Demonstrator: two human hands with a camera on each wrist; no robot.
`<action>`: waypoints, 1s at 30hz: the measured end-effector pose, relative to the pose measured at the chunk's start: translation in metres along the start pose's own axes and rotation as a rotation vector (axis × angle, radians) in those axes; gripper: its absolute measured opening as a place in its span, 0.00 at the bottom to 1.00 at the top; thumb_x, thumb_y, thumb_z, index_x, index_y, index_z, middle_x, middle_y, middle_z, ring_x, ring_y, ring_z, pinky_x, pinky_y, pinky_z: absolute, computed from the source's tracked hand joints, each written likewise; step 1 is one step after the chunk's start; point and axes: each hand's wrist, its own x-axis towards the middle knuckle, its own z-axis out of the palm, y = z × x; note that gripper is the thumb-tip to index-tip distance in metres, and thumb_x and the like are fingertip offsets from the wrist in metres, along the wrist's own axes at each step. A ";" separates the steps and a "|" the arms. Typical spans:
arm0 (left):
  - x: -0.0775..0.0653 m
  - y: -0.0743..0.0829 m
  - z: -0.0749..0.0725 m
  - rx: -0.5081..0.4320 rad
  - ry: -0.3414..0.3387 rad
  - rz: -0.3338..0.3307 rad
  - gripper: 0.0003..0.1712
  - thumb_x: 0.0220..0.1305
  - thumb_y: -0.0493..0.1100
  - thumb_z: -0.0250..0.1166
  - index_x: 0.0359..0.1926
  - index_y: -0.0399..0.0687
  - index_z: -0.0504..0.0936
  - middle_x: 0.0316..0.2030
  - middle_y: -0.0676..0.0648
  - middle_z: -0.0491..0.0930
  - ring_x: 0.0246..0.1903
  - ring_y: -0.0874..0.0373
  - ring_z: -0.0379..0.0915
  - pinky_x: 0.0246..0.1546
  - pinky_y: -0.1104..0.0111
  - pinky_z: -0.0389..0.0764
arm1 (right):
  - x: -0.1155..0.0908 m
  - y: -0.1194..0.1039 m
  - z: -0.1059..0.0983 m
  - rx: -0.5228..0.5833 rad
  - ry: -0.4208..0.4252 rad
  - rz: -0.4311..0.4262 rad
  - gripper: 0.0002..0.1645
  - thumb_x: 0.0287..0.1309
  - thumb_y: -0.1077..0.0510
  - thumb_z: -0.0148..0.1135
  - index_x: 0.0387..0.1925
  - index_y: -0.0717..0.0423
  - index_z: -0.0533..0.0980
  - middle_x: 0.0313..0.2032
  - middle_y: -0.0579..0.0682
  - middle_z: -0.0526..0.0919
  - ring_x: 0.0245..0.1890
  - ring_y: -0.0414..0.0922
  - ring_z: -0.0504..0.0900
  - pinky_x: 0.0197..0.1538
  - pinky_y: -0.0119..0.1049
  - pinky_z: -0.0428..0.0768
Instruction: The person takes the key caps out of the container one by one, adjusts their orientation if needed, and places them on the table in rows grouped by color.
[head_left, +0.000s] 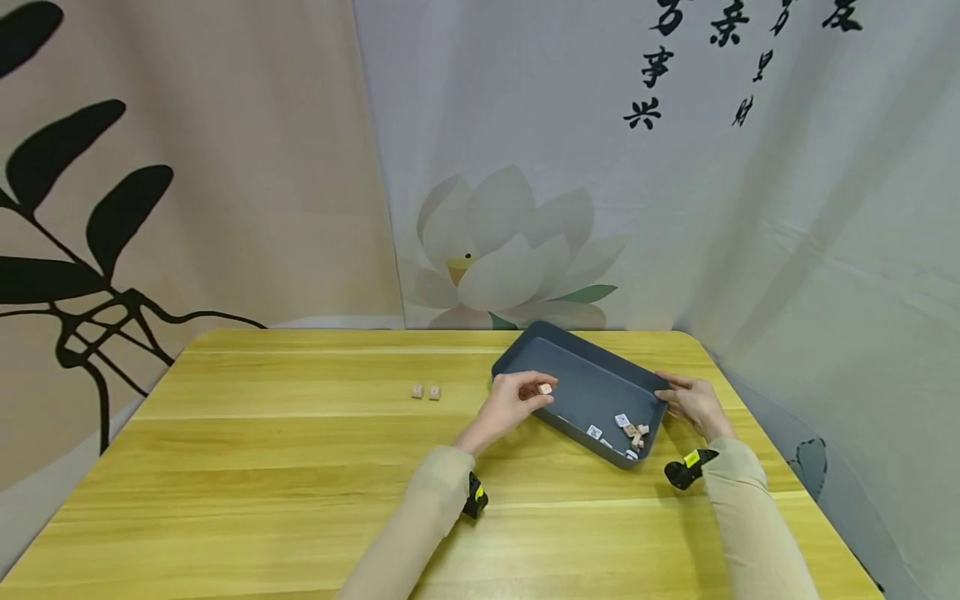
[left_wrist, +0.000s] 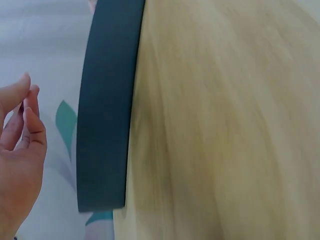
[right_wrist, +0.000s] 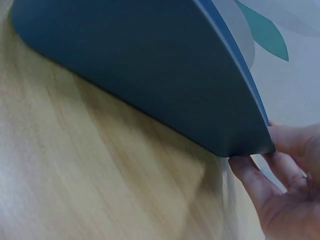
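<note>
My left hand (head_left: 510,404) pinches a small pale block (head_left: 545,388) between thumb and fingers, above the near-left side of a dark blue-grey tray (head_left: 585,375). In the left wrist view, the left hand (left_wrist: 20,155) appears at the left edge, apart from the tray wall (left_wrist: 107,110); the block is hidden there. My right hand (head_left: 693,404) grips the tray's right corner. The right wrist view shows the right hand (right_wrist: 287,185) with fingers at the rim and lower edge of that corner. Several small blocks (head_left: 630,430) lie bunched in the tray's near-right end, some with dark printed marks.
Two small blocks (head_left: 426,392) sit side by side on the wooden table (head_left: 262,467), left of the tray. Behind the table hangs a printed curtain (head_left: 510,125). The tray stands near the table's far right part.
</note>
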 end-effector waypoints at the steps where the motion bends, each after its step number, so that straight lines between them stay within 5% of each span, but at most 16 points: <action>1: -0.001 -0.001 -0.003 -0.015 0.005 -0.009 0.15 0.61 0.39 0.65 0.49 0.48 0.82 0.40 0.44 0.85 0.29 0.65 0.75 0.31 0.77 0.77 | 0.000 0.000 0.000 0.001 0.000 0.000 0.34 0.64 0.63 0.54 0.70 0.57 0.58 0.71 0.68 0.51 0.29 0.26 0.77 0.36 0.25 0.79; 10: -0.016 -0.011 -0.039 -0.078 0.069 -0.057 0.15 0.62 0.42 0.64 0.50 0.52 0.84 0.37 0.47 0.84 0.33 0.47 0.78 0.28 0.75 0.73 | -0.001 0.001 0.000 0.000 0.000 0.004 0.34 0.64 0.63 0.54 0.70 0.57 0.58 0.71 0.67 0.51 0.31 0.24 0.77 0.35 0.26 0.79; 17: -0.027 -0.026 -0.075 -0.003 0.173 -0.071 0.16 0.60 0.41 0.65 0.50 0.48 0.84 0.41 0.45 0.86 0.38 0.54 0.80 0.38 0.73 0.79 | -0.001 0.001 -0.001 0.017 -0.004 -0.003 0.34 0.64 0.62 0.55 0.70 0.58 0.59 0.72 0.67 0.51 0.31 0.22 0.76 0.36 0.24 0.79; 22: -0.039 -0.037 -0.100 0.027 0.181 -0.149 0.16 0.61 0.42 0.65 0.51 0.48 0.83 0.42 0.44 0.85 0.39 0.51 0.80 0.33 0.69 0.80 | -0.001 0.001 -0.001 0.003 -0.007 -0.009 0.34 0.64 0.62 0.54 0.70 0.58 0.59 0.71 0.67 0.51 0.31 0.22 0.76 0.35 0.25 0.79; 30: -0.057 -0.062 -0.136 0.065 0.174 -0.278 0.17 0.63 0.43 0.64 0.52 0.46 0.81 0.47 0.42 0.84 0.44 0.49 0.79 0.46 0.60 0.80 | -0.002 0.000 0.000 -0.009 0.000 0.001 0.33 0.64 0.63 0.53 0.70 0.57 0.59 0.71 0.70 0.50 0.25 0.26 0.76 0.38 0.26 0.80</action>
